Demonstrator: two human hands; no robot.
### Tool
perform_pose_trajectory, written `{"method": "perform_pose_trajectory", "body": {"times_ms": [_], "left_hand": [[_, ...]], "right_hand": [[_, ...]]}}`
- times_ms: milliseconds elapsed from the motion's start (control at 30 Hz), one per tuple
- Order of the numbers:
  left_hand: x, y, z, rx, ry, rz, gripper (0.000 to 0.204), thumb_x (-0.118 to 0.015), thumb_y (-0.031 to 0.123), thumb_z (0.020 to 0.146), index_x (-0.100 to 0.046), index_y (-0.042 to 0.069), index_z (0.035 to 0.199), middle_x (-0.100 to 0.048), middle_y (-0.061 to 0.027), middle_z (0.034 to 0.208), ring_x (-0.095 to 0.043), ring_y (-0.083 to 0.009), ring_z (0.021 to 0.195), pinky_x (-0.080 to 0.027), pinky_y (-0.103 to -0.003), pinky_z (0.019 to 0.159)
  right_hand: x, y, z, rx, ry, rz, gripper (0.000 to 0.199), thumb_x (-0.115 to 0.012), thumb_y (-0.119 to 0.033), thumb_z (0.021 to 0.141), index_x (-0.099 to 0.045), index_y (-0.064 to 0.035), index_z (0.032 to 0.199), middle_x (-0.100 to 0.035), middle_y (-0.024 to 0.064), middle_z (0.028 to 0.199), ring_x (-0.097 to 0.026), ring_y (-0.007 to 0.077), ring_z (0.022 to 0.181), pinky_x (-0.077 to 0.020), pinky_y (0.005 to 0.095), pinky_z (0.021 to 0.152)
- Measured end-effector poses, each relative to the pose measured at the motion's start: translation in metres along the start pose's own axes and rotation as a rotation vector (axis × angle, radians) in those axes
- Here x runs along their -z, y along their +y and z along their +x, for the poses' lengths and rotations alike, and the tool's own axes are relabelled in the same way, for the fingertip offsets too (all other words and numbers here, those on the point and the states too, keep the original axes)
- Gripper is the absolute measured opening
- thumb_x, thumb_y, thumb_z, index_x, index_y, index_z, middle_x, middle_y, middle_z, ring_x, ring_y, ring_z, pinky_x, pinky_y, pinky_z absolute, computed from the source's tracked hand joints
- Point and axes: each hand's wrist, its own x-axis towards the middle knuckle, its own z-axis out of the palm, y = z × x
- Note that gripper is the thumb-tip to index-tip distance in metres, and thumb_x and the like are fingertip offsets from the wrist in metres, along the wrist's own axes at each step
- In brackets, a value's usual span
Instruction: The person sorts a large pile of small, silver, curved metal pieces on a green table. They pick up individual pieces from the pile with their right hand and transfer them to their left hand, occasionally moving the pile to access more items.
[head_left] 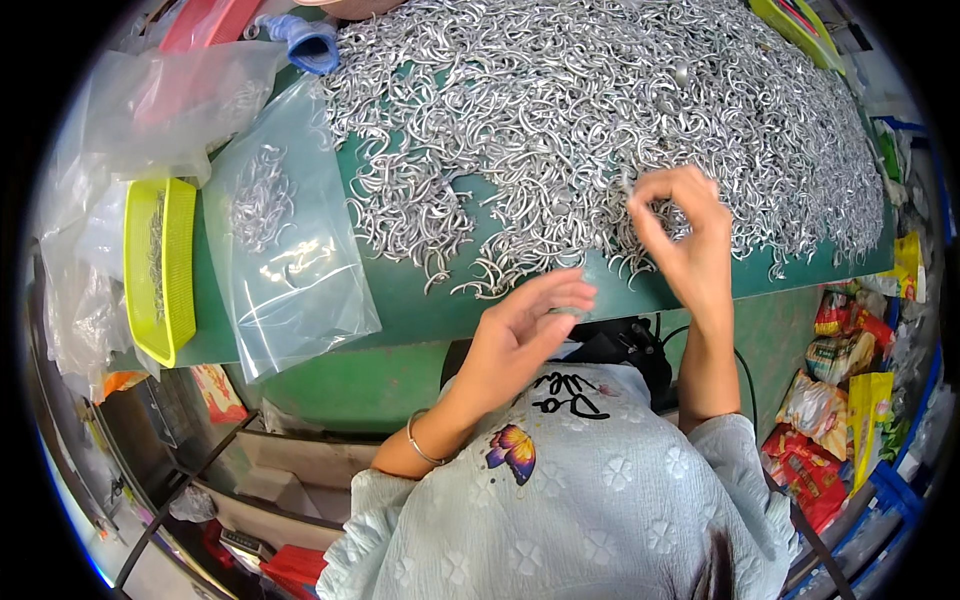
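Observation:
A wide heap of small, silvery, curved metal pieces (560, 110) covers much of the green table (410, 325). Over the heap's near part, my right hand (690, 225) is closed in a pinch, thumb and forefinger tips together. A pale blur shows at those tips, too small to name. My left hand (525, 325) hovers by the table's near edge, fingers stretched out and thumb apart, with nothing seen in it. Left of the heap, a clear plastic bag (300, 315) lies flat with a small cluster of similar pieces (262, 200) on or in it.
A yellow-green basket (182, 325) with metal pieces stands at the table's left end, beside crumpled plastic sheeting (90, 260). Behind are a blue sleeve-like item (312, 48) and a pink tray (205, 22). Colourful packages (815, 410) sit low on the right.

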Motion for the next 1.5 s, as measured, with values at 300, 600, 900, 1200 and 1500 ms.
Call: {"method": "perform_pose_trajectory", "body": {"times_ms": [300, 600, 900, 1200, 1500], "left_hand": [[0.012, -0.018, -0.012, 0.251, 0.087, -0.739, 0.031, -0.048, 0.015, 0.099, -0.053, -0.003, 0.123, -0.060, -0.0061, 0.089, -0.054, -0.0111, 0.078, -0.044, -0.024, 0.068], [0.010, -0.010, -0.019, 0.185, 0.080, -0.702, 0.031, -0.049, 0.011, 0.097, -0.051, -0.001, 0.125, -0.059, -0.0088, 0.096, -0.055, -0.0143, 0.086, -0.045, -0.028, 0.078], [0.018, -0.014, -0.021, 0.144, 0.058, -0.722, 0.030, -0.050, 0.011, 0.096, -0.052, -0.002, 0.123, -0.059, -0.0092, 0.098, -0.055, -0.0148, 0.089, -0.045, -0.029, 0.081], [0.019, -0.010, -0.024, 0.139, 0.075, -0.684, 0.036, -0.048, 0.013, 0.097, -0.049, -0.003, 0.129, -0.061, -0.0138, 0.110, -0.057, -0.0194, 0.101, -0.046, -0.034, 0.091], [0.010, -0.007, -0.020, 0.050, 0.311, -0.791, 0.034, -0.046, 0.019, 0.099, -0.049, -0.002, 0.126, -0.056, -0.0116, 0.114, -0.055, -0.0218, 0.105, -0.045, -0.034, 0.093]], "right_hand": [[-0.036, -0.022, 0.007, 0.161, -0.104, 0.017, 0.012, -0.072, -0.008, 0.074, -0.068, -0.0062, 0.085, -0.061, 0.0035, 0.093, -0.052, 0.0215, 0.088, -0.0381, 0.0337, 0.078], [-0.063, -0.037, 0.031, 0.420, -0.320, -0.563, 0.004, -0.064, -0.005, 0.072, -0.063, -0.0067, 0.075, -0.053, 0.0037, 0.091, -0.049, 0.0212, 0.091, -0.0341, 0.0419, 0.087], [-0.047, -0.031, 0.040, 0.409, -0.443, -0.468, 0.006, -0.061, -0.005, 0.080, -0.059, -0.0071, 0.085, -0.054, 0.0034, 0.100, -0.049, 0.0224, 0.098, -0.0330, 0.0399, 0.088], [-0.030, -0.009, 0.025, 0.001, -0.033, -0.091, 0.006, -0.065, -0.006, 0.082, -0.061, -0.0059, 0.087, -0.063, 0.0046, 0.084, -0.056, 0.0235, 0.085, -0.0349, 0.0355, 0.084], [-0.035, -0.065, -0.005, 0.193, -0.341, 0.038, 0.010, -0.071, -0.007, 0.075, -0.066, -0.0068, 0.084, -0.063, 0.0039, 0.091, -0.056, 0.0215, 0.088, -0.0345, 0.0340, 0.081]]}}
